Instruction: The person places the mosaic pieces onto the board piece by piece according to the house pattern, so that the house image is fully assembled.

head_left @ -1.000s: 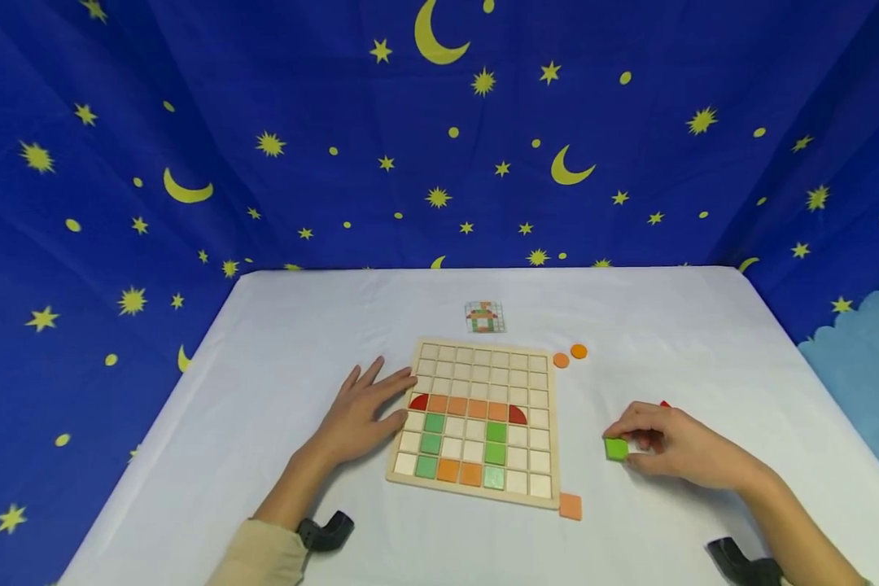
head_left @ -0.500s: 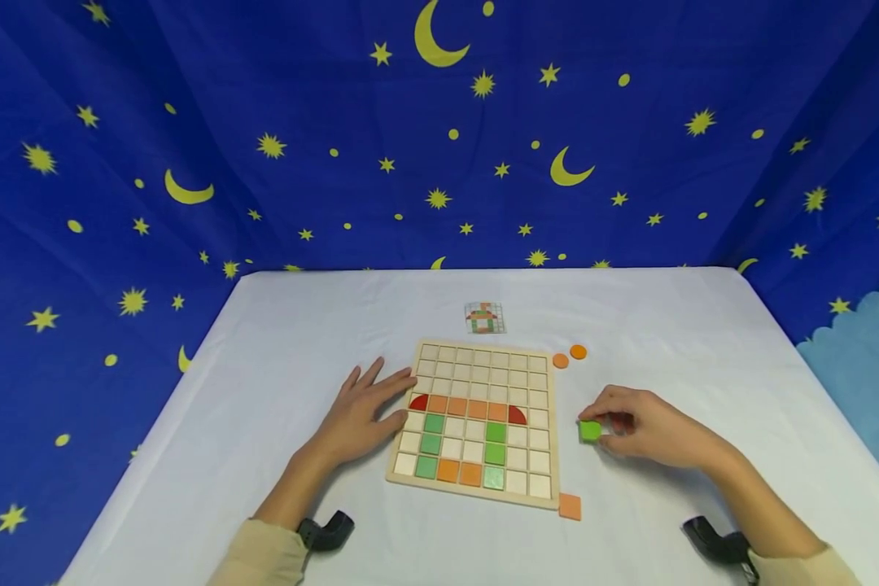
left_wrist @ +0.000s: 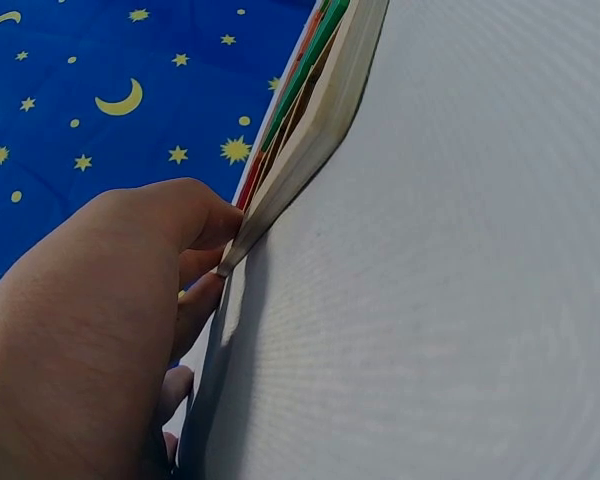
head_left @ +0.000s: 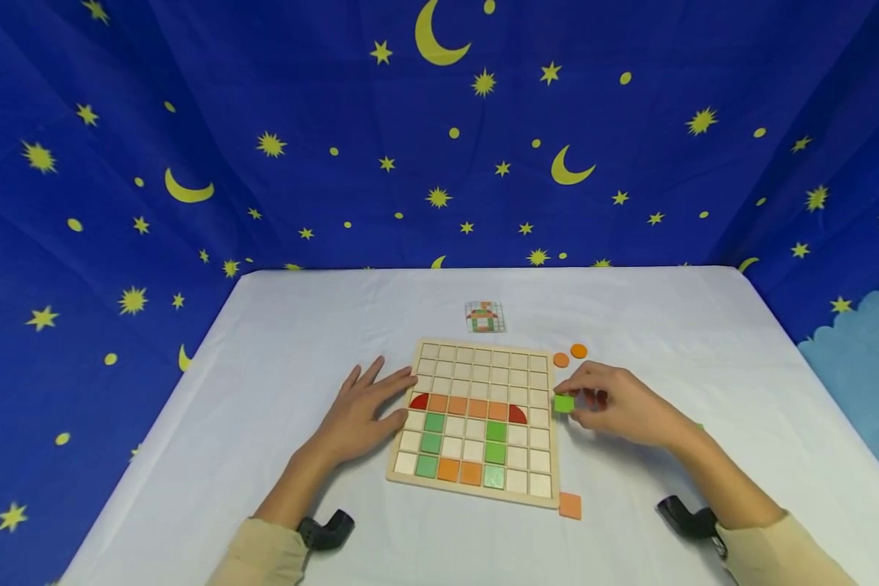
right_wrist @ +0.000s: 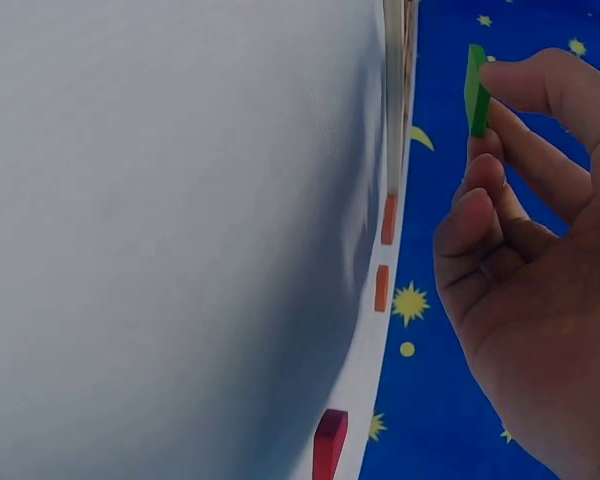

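Observation:
A light wooden grid board (head_left: 476,496) lies on the table, with red, orange and green tiles in several of its cells. My left hand (head_left: 359,415) rests flat on the table, thumb and forefinger touching the board's left edge; the left wrist view shows this hand (left_wrist: 100,310) against the frame. Between thumb and fingers my right hand (head_left: 626,407) pinches a light green square tile (head_left: 563,404) beside the board's right edge. In the right wrist view the same tile (right_wrist: 476,92) is held at the fingertips of the right hand (right_wrist: 540,240), its other fingers curled.
Behind the board lies a small patterned card (head_left: 486,317). Two orange discs (head_left: 561,360) (head_left: 579,351) lie by its back right corner, and an orange square (head_left: 570,505) by the front right corner. The right wrist view shows a red piece (right_wrist: 329,444) on the table.
The right hand has moved left and away from the body, carrying the light green tile to the board's right edge. My left hand has stayed in place.

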Demonstrator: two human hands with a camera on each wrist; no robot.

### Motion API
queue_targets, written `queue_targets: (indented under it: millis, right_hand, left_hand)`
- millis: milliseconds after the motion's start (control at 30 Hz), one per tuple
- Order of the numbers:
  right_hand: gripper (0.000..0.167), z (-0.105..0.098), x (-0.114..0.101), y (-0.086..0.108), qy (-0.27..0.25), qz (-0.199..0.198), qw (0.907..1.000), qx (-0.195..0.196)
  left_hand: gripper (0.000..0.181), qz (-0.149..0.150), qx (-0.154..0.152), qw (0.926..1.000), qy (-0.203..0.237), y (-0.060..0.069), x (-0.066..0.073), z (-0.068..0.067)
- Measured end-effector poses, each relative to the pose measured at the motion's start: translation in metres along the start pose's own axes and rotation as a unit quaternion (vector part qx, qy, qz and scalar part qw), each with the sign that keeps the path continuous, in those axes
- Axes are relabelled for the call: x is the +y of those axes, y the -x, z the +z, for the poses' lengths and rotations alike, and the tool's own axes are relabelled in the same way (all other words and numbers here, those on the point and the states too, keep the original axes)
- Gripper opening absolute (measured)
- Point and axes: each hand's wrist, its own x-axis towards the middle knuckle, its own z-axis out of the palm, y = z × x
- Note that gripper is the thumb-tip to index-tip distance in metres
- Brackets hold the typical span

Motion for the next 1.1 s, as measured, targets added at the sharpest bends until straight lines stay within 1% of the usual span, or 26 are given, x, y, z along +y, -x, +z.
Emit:
queue_targets:
  millis: [500,867,1100]
  right_hand:
    - [0.034,0.002,-0.007,-0.013,0.011,0.008,0.9999,-0.009]
    - [0.034,0.003,-0.01,-0.022,0.013,0.001,0.9997,-0.021]
    - [0.033,0.004,-0.013,-0.03,0.021,-0.013,0.9994,-0.024]
  left_hand:
    - [0.049,0.004,0.001,1.0,0.002,0.0,0.0,0.001]
    - [0.049,0.004,0.001,1.0,0.002,0.0,0.0,0.0]
    - [0.049,0.006,0.004,1.0,0.001,0.001,0.0,0.0]
